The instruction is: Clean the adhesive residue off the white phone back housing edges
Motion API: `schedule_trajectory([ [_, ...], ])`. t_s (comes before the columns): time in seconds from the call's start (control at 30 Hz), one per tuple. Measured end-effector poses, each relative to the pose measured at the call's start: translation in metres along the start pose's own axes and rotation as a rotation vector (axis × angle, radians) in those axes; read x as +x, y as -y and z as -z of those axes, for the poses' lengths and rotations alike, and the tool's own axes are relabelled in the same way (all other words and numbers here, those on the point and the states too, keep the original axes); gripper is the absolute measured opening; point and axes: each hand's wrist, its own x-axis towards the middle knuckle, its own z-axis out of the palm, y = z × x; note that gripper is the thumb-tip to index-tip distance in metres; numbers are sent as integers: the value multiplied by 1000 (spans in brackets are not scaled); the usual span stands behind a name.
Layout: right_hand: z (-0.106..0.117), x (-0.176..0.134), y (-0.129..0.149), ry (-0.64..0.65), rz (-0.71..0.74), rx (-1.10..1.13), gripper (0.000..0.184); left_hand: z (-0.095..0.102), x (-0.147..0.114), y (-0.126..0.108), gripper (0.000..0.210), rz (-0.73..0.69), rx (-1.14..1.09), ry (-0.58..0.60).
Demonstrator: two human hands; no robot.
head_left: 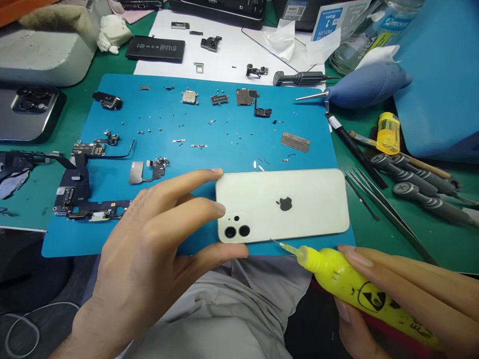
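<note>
The left hand point(157, 249) pinches the camera end of a white phone point(282, 205) lying back-up on the near edge of a blue mat point(209, 129), while the right hand point(407, 299) is closed around a yellow bottle point(352, 284) whose needle tip sits just at the phone's near edge. Beyond the phone the mat carries scattered screws, brackets and cables point(80, 184), and past it lie a battery point(156, 49) on white paper, a blue blower point(368, 85) and screwdrivers point(422, 184) on the green bench. The bottle's base and the right wrist are cut off by the frame, the small screws are too tiny to tell apart, and the top left corner is blurred.
</note>
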Motion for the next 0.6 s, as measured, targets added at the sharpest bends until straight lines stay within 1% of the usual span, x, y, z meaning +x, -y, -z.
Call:
schedule_trajectory([
  [0.07, 1, -2, -2, -4, -10, -7, 51, 1, 0, -1, 36, -11, 9, -19],
  [0.17, 8, -9, -7, -5, -20, -30, 53, 1, 0, -1, 37, -8, 47, -26],
  [0.33, 24, -20, -19, 86, 3, -103, 59, 1, -3, 0, 36, 7, 54, -28],
  [0.43, 28, -22, -23, 93, 4, -87, 63, 0, -4, 2, 34, 37, 2, -21],
  [0.6, 31, -20, -25, 83, 14, -93, 56, -3, -5, 4, 37, 48, -63, -34],
])
